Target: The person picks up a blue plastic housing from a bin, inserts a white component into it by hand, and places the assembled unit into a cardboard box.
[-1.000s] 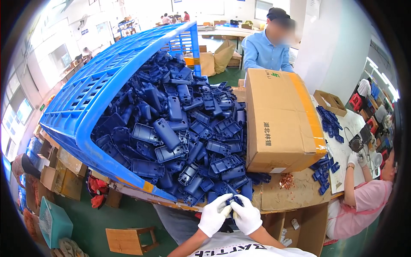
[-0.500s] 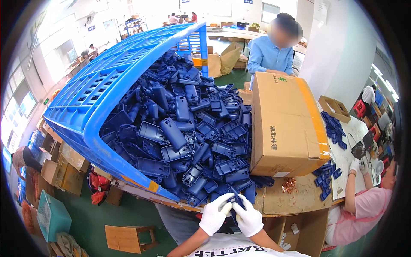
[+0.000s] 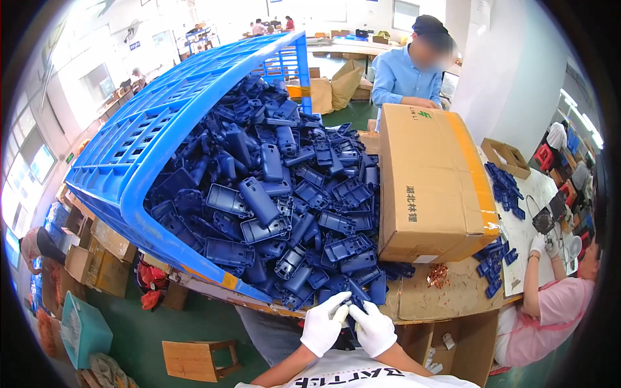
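Observation:
Both my hands wear white gloves and meet at the table's front edge. Between them is a dark blue plastic shell (image 3: 356, 291), its upper end showing above the fingers and most of the rest hidden. My left hand (image 3: 321, 327) grips it from the left, thumb and fingers pinched on it. My right hand (image 3: 373, 330) is closed on its other side. Just beyond, a heap of similar dark blue plastic shells (image 3: 262, 202) spills out of a bright blue slatted crate (image 3: 132, 174) lying tipped on its side.
A taped cardboard box (image 3: 430, 184) stands right of the heap, with small copper-coloured pieces (image 3: 438, 276) before it. More blue parts (image 3: 493, 265) lie farther right, near a seated co-worker in pink (image 3: 550, 323). Another person in blue (image 3: 407, 81) stands behind the box. A wooden stool (image 3: 197, 359) is at lower left.
The whole view has shifted slightly. Both hands remain closed on the shell at nearly the same place, with its upper end turned a little.

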{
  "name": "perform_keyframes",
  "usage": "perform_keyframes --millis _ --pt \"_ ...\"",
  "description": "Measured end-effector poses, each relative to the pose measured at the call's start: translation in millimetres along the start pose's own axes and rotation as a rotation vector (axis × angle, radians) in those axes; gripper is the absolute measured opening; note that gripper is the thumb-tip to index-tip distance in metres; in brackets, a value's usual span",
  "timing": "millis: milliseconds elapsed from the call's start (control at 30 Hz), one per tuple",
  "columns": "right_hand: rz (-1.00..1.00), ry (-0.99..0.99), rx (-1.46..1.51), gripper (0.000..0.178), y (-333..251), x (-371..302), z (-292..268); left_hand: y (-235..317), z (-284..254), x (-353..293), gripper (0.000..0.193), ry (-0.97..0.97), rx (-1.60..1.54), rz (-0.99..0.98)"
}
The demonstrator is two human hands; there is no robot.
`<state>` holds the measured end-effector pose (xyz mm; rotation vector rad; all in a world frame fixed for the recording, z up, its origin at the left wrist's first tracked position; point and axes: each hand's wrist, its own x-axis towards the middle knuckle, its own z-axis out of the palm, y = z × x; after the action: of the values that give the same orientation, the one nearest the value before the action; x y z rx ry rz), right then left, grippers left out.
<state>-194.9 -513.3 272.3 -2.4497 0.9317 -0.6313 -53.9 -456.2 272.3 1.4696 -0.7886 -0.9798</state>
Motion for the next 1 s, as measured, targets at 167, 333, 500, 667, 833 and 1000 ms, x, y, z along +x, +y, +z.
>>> perform_keyframes --millis 167,333,500,667,833,1000 --pt "0.054 -0.148 -0.069 0.043 -2 4 -9 -17 4 -1 0.029 0.030 0.151 0.171" --pt "0.010 -0.025 -0.092 0.042 -1 2 -8 12 11 0 0.028 0.067 0.119 0.109" --pt "0.020 0.012 -0.003 0.042 2 6 -3 12 8 1 0.030 0.099 0.226 0.247" --pt "0.017 -0.050 0.022 0.040 -4 8 -7 9 3 0 0.032 0.140 0.205 0.221" --pt "-0.023 -0.051 0.006 0.047 -1 11 -3 4 3 0 0.035 0.158 0.282 0.233" --pt "0.015 -0.066 0.019 0.047 -6 17 -10 12 5 1 0.038 0.122 0.282 0.182"
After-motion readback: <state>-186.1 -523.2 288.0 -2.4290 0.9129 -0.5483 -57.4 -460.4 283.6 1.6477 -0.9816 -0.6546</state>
